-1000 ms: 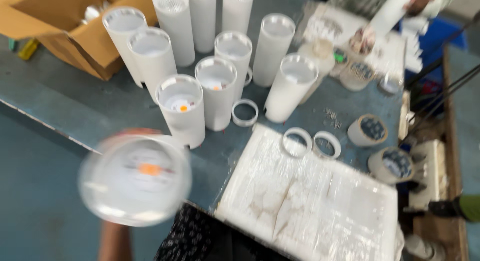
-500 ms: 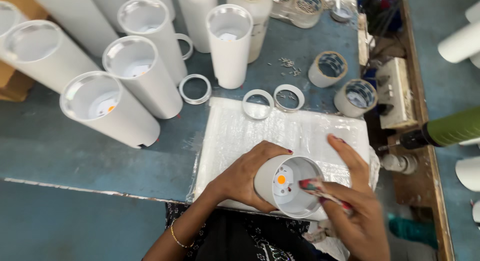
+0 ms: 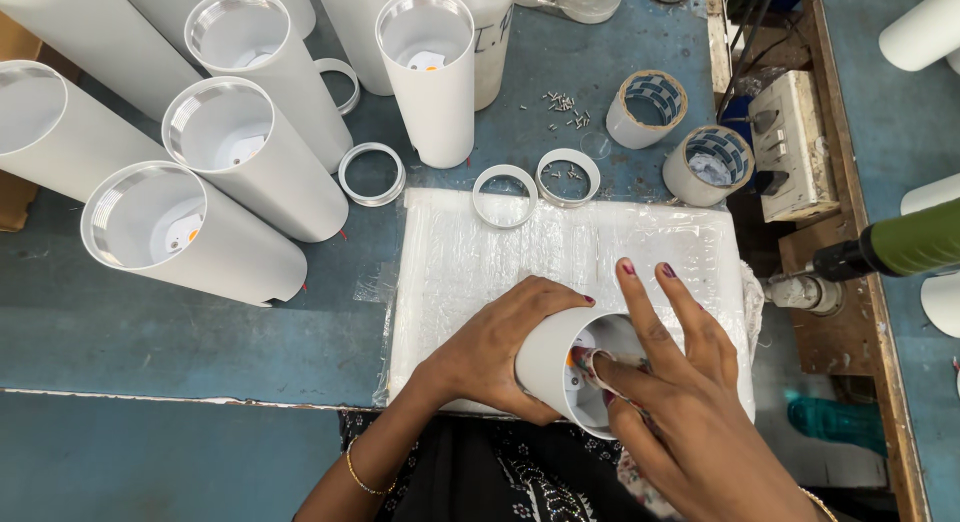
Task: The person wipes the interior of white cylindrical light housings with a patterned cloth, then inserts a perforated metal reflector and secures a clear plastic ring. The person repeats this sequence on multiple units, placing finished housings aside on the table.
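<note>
My left hand wraps around a white cylindrical lamp housing held tilted over a white plastic-wrapped pad. An orange dot shows deep inside the housing. My right hand reaches over the housing's open mouth, fingers pressing a small piece of cloth into it. Two fingers stretch out above the rim.
Several upright white cylinders stand at the back left of the blue table. White rings lie beside the pad, loose screws behind them. Two tape rolls and a switchboard sit at right, near a green power tool.
The view swung down from the standing cylinders to the pad. The housing has come down onto the pad, and my right hand has pushed the cloth into its mouth.
</note>
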